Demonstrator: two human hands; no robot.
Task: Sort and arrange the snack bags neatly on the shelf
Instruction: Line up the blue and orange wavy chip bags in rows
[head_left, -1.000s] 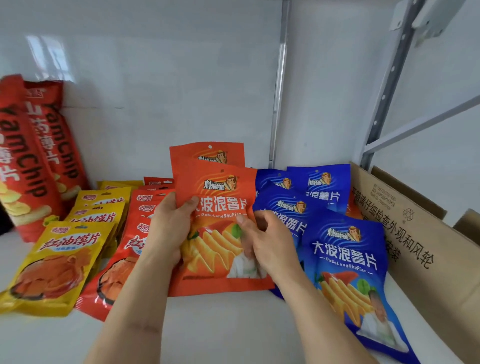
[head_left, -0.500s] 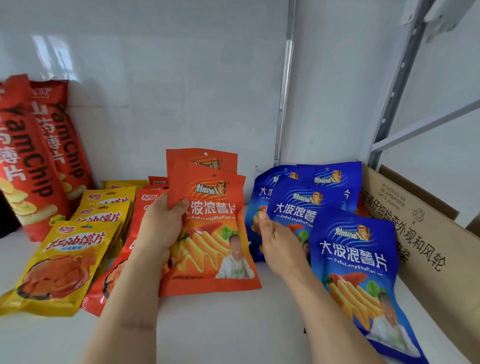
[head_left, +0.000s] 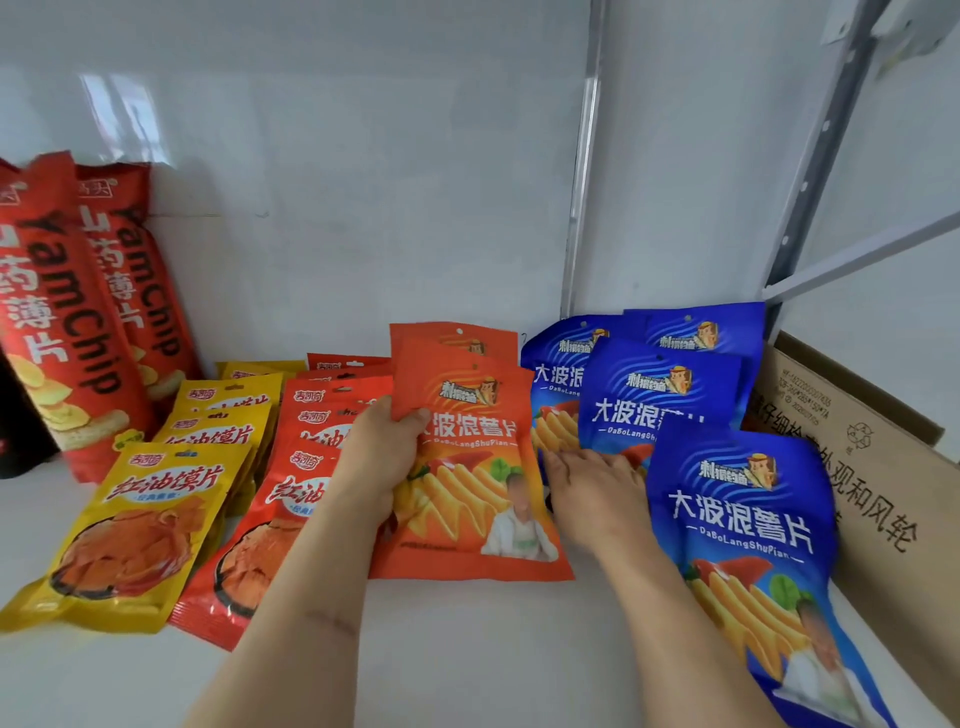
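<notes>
The front orange bag (head_left: 470, 467) stands mid-shelf, its foot on the white shelf (head_left: 467, 649), and the left hand (head_left: 376, 462) grips its left edge, thumb curled over the front, fingers hidden behind. A second orange bag (head_left: 452, 338) peeks up just behind it. To the right, the right hand (head_left: 597, 493) lies flat with fingers straight, touching the row of blue bags (head_left: 660, 400), while the nearest blue bag (head_left: 748, 530) leans forward beside that wrist. Left of the held bag sit overlapping red pouches (head_left: 291, 499), then yellow pouches (head_left: 150, 514), and tall YamChip bags (head_left: 78, 312) at the far left. A cardboard box (head_left: 878, 467) closes off the right side.
</notes>
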